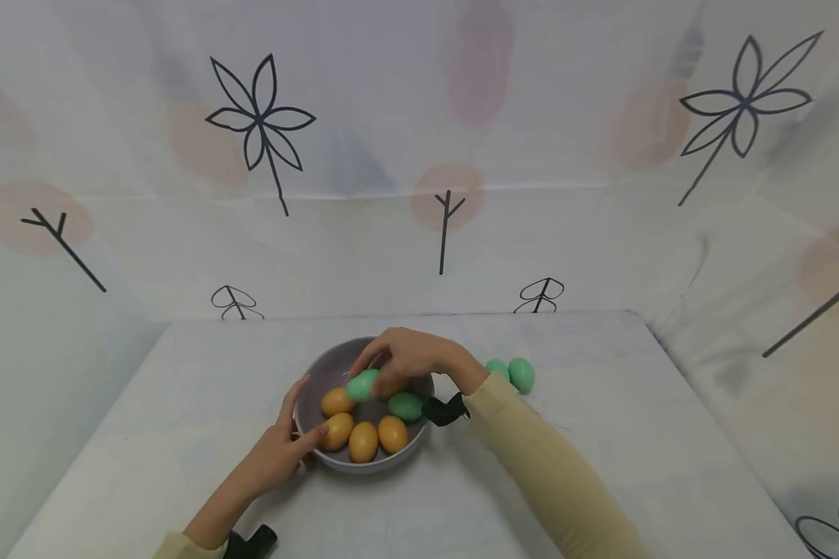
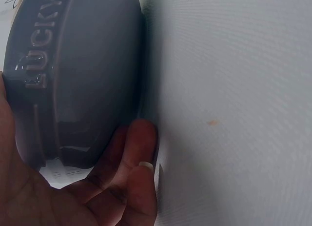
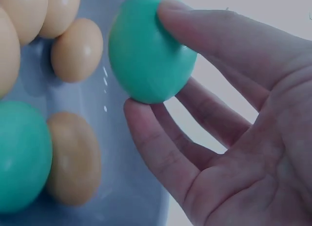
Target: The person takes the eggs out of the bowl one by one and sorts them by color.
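A grey-purple bowl (image 1: 360, 467) stands on the table; raised letters on its outer wall (image 2: 92, 70) show in the left wrist view. My left hand (image 1: 283, 450) grips its left side, thumb over the rim and fingers curled underneath. Over the bowl, my right hand (image 1: 412, 355) pinches a green egg (image 3: 148, 50) between thumb and fingers. Several yellow-orange eggs (image 1: 363, 442) lie inside along with another green egg (image 1: 406, 407). A brownish egg (image 3: 74, 158) beside that green one is partly hidden by my right hand in the head view.
Two more green eggs (image 1: 521, 375) lie on the table right of the bowl, one partly behind my right sleeve. A patterned cloth (image 1: 363, 256) hangs behind the white table (image 1: 601, 435). Black straps (image 1: 444, 410) sit at both wrists.
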The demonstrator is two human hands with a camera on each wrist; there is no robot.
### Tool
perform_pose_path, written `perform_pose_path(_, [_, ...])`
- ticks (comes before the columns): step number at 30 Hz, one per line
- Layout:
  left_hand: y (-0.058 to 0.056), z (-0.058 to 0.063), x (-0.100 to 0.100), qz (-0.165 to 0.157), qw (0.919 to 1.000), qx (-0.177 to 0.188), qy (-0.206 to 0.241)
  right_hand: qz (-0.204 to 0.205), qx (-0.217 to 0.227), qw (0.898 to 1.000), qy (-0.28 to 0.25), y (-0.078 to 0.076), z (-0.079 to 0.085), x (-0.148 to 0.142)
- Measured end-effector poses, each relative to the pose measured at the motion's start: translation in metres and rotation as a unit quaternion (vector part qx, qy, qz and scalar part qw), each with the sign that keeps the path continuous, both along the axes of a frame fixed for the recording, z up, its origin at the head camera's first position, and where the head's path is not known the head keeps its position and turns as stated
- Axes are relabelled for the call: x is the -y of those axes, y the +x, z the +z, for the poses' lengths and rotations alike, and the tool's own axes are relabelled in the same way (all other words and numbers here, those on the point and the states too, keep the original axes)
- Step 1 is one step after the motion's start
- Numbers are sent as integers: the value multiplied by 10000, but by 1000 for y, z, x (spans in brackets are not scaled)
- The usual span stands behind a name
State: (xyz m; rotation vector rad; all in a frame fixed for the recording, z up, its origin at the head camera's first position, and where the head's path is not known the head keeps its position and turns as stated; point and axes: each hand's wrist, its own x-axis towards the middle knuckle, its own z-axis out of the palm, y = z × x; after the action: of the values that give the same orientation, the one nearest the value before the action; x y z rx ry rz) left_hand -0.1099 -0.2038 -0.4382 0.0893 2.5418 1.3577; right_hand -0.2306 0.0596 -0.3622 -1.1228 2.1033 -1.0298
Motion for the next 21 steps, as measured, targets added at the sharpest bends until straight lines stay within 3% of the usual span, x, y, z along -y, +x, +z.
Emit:
perform_pose_path(14, [-1,-2,2,23,9999,-82,-94,-712,-342,9966,-251,5,0,-41])
perform_pose_path(21, [-2,-2,2,14,9999,-49,-95,-1368,-524,9884,-394,15,-1,-75])
